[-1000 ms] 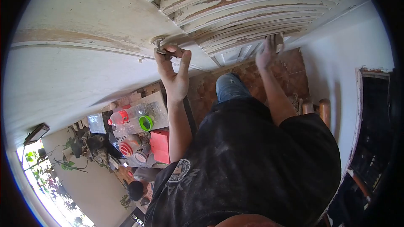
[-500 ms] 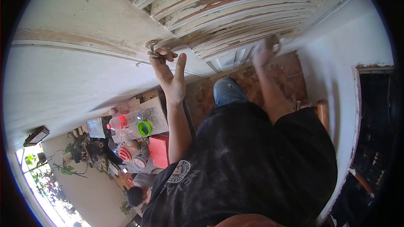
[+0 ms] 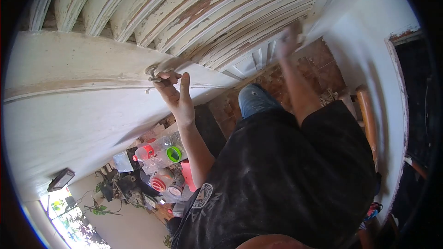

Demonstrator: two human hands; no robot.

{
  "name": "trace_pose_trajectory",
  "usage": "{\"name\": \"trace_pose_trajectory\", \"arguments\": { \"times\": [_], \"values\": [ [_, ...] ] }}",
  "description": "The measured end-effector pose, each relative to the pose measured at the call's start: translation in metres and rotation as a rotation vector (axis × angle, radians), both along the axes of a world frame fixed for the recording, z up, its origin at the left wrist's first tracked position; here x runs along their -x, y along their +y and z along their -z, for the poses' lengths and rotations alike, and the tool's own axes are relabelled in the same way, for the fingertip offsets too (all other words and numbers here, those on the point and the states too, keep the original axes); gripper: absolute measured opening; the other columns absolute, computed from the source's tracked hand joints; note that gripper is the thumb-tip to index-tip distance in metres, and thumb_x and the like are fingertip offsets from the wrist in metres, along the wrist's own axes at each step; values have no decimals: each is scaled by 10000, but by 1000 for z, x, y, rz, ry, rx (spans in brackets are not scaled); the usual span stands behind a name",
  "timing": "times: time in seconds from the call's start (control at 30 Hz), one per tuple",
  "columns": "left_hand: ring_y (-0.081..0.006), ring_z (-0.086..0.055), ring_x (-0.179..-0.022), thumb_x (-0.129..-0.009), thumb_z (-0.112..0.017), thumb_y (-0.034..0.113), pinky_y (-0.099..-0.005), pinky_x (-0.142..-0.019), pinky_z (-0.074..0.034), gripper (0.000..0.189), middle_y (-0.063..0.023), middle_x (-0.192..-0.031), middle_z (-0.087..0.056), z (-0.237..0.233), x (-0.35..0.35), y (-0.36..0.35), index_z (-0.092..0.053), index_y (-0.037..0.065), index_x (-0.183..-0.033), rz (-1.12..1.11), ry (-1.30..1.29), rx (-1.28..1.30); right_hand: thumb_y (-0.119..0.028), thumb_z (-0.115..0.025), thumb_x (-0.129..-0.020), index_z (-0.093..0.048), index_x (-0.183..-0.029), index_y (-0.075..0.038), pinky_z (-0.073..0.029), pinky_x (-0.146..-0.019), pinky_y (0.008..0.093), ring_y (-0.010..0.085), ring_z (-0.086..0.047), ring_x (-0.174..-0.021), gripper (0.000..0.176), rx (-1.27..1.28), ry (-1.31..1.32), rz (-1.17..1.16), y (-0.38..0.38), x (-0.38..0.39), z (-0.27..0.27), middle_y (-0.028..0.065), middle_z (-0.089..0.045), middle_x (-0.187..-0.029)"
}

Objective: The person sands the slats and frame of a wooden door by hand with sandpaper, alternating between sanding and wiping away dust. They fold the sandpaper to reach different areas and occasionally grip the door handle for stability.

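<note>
My left hand [image 3: 179,99] has its fingers curled round a metal door handle [image 3: 151,73], with the thumb sticking up free. The handle sits on a whitish door [image 3: 74,64] whose paint is worn to brown in streaks. Louvred slats [image 3: 194,16] with flaking paint run across the upper part of the door. Close to the far end of these slats is my right hand [image 3: 289,44], smeared by motion. Its fingers do not show clearly, and whether anything is in them I cannot make out.
To the left below, a cluttered surface bears a plastic bottle with a red label [image 3: 146,151], a green-rimmed cup [image 3: 174,154], jars [image 3: 161,180] and a red box [image 3: 188,175]. A wooden post [image 3: 367,115] stands at the right by a white wall [image 3: 364,50]. Brown tiles [image 3: 318,64] cover the floor.
My view has turned, so more slats show at upper left and the handle sits further left and lower. My left hand stays on the handle; my right hand remains blurred near the slats.
</note>
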State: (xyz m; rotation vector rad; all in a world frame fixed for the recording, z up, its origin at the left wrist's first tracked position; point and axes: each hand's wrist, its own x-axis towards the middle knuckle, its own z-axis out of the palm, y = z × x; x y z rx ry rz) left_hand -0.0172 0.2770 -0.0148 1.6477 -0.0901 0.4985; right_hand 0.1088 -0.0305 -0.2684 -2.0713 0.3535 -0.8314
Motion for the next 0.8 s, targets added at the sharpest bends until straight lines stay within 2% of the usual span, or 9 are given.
{"name": "trace_pose_trajectory", "arguments": {
  "times": [0.03, 0.07, 0.1, 0.2, 0.27, 0.33, 0.47, 0.53, 0.8],
  "values": [
    [-122, -399, -893, -901, -641, -87, -270, -907, -348, 404, 8, -938, -390, 3, -2, -1, -412, 112, -1167, -10, -24, 44, -35, -532, -914, -516, -1398, -69, -429, -1090, 419, 331, -472, -1362, 485, -163, 10, -79, 33, 8, -4, 159, -546, -1416],
    [-118, -391, -885, -899, -637, -92, -264, -906, -338, 406, 11, -932, -384, 4, -3, -3, -412, 117, -1164, -14, -44, 89, -64, -550, -909, -520, -1409, -96, -346, -1132, 520, 346, -450, -1380, 502, 56, 83, -216, 65, 17, 36, 135, -530, -1436],
    [-105, -423, -911, -916, -622, -78, -249, -917, -349, 350, 14, -935, -401, 2, -1, -4, -443, 132, -1130, -32, -45, 56, -56, -581, -884, -531, -1404, -129, -230, -1163, 605, 300, -399, -1428, 528, 349, 2, -254, 98, 49, -4, 96, -467, -1506],
    [-101, -430, -925, -929, -620, -47, -249, -932, -340, 297, 18, -937, -409, -9, 2, 2, -452, 126, -1102, 54, 2, 90, -79, -600, -869, -614, -1328, -295, -173, -1205, 545, 117, -376, -1435, 507, 619, 39, -734, 123, 95, -42, -96, -522, -1469],
    [-102, -446, -939, -938, -620, -27, -248, -938, -341, 260, 16, -942, -430, -12, 2, 5, -465, 114, -1093, 67, -2, 55, -66, -602, -860, -626, -1310, -266, -252, -1191, 513, 149, -498, -1330, 493, 495, -106, -799, 99, 93, -49, -52, -598, -1379],
    [-109, -460, -949, -943, -619, -29, -253, -941, -350, 253, 15, -949, -447, -10, 3, 6, -474, 111, -1096, 75, -3, 65, -51, -601, -845, -656, -1259, -198, -380, -1093, 482, 242, -641, -1092, 443, 202, 70, -632, 59, 92, -36, 45, -670, -1231],
    [-111, -470, -963, -945, -616, -37, -254, -946, -358, 259, 17, -951, -455, -6, 3, 0, -479, 111, -1106, 42, -34, 92, -98, -533, -962, -666, -1123, -29, -484, -910, 441, 373, -643, -995, 220, 194, -41, -41, -49, 108, -70, 176, -699, -1052],
    [-104, -404, -892, -912, -609, -107, -248, -870, -372, 342, -6, -954, -415, -8, 2, 0, -440, 99, -1127, 47, -22, 102, -75, -534, -933, -665, -1185, -32, -477, -883, 460, 377, -639, -1000, 287, 395, -97, 168, -92, 118, -77, 191, -688, -1057],
    [-142, -453, -938, -910, -622, -71, -300, -932, -393, 318, -32, -991, -452, -4, 1, 4, -450, 64, -1141, 28, -66, 25, -85, -463, -1018, -618, -1264, 42, -463, -898, 433, 367, -626, -1069, 318, 420, -456, 119, -49, 98, -183, 177, -661, -1238]
  ]
}}
